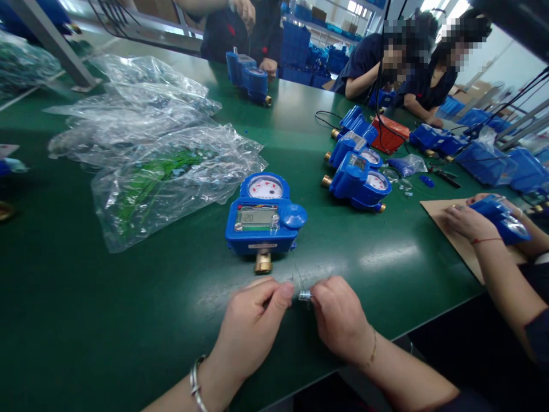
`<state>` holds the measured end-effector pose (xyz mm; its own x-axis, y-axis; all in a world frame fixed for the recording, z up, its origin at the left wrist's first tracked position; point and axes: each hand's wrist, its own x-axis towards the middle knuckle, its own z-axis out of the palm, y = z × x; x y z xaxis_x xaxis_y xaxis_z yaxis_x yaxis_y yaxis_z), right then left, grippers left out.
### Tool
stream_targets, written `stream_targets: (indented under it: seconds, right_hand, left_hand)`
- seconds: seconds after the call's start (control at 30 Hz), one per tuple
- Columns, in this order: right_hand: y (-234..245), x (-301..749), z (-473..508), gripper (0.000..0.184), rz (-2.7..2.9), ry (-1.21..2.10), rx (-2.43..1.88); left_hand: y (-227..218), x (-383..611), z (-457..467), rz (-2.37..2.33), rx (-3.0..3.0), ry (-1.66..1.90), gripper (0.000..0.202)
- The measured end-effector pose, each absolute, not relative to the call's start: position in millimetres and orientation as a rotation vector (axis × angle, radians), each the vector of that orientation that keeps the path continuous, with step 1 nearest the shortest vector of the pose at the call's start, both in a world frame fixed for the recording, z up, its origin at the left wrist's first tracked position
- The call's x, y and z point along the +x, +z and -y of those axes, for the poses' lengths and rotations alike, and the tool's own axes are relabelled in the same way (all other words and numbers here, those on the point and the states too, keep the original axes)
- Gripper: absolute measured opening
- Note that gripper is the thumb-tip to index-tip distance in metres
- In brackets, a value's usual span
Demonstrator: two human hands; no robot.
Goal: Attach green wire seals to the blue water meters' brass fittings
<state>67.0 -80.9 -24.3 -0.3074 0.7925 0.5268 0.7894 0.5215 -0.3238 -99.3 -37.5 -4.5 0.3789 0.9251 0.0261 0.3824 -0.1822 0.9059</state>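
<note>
A blue water meter (261,220) stands on the green table, its round dial at the back, a small display in the middle and a brass threaded end towards me. From its right side a thin wire (297,269) runs down to a small clear-bluish wire seal (305,295). My right hand (343,317) pinches this seal between its fingertips. Just left of it, my left hand (253,320) is closed in a pinch close to the wire; what lies between thumb and finger is too small to make out. Both hands are in front of the meter, apart from its body.
Clear plastic bags (171,177) with green wire seals lie on the left. Several blue meters (358,177) stand at the right by a red box (389,134). A co-worker's hands (474,223) hold a meter above cardboard (450,234) at the right. Other people sit across the table.
</note>
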Motion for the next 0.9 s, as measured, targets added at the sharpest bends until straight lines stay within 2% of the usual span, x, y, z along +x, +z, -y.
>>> stream_targets:
  seconds: [0.1, 0.23, 0.3, 0.4, 0.47, 0.53, 0.67, 0.7, 0.73, 0.9]
  right_hand:
    - [-26.6, 73.0, 81.0, 0.021, 2.333, -0.155, -1.219]
    - [-27.3, 72.5, 81.8, 0.02, 2.358, -0.111, -1.231]
    - [-26.5, 69.3, 81.0, 0.02, 2.237, 0.154, -1.29]
    - [-23.4, 62.3, 77.7, 0.028, 1.929, 0.794, -1.385]
    - [-20.7, 58.8, 76.0, 0.032, 1.777, 1.082, -1.412]
    - [-19.1, 59.0, 76.5, 0.032, 1.797, 1.046, -1.437]
    - [-22.4, 70.0, 79.8, 0.022, 2.14, 0.399, -1.39]
    - [-23.8, 72.9, 79.3, 0.022, 2.206, 0.325, -1.348]
    - [-24.9, 75.0, 77.8, 0.021, 2.224, 0.367, -1.322]
    - [-23.7, 70.6, 65.7, 0.033, 1.919, 1.081, -1.327]
  left_hand:
    - [-7.4, -93.6, 40.4, -1.088, 1.722, 0.489, 0.05]
    - [-12.0, -84.7, 47.4, -1.105, 1.7, 0.498, 0.044]
    - [-12.4, -81.6, 50.2, -1.123, 1.714, 0.545, 0.038]
    - [-10.7, -79.1, 50.2, -1.145, 1.762, 0.573, 0.034]
    - [-8.5, -78.6, 47.8, -1.159, 1.789, 0.576, 0.034]
    - [-6.1, -78.5, 45.0, -1.176, 1.778, 0.575, 0.034]
    - [-2.5, -77.2, 42.8, -1.201, 1.705, 0.527, 0.039]
    - [-2.1, -76.5, 42.9, -1.203, 1.696, 0.51, 0.04]
    - [-1.8, -75.6, 42.9, -1.201, 1.688, 0.499, 0.041]
    - [-0.8, -73.5, 39.6, -1.153, 1.704, 0.509, 0.041]
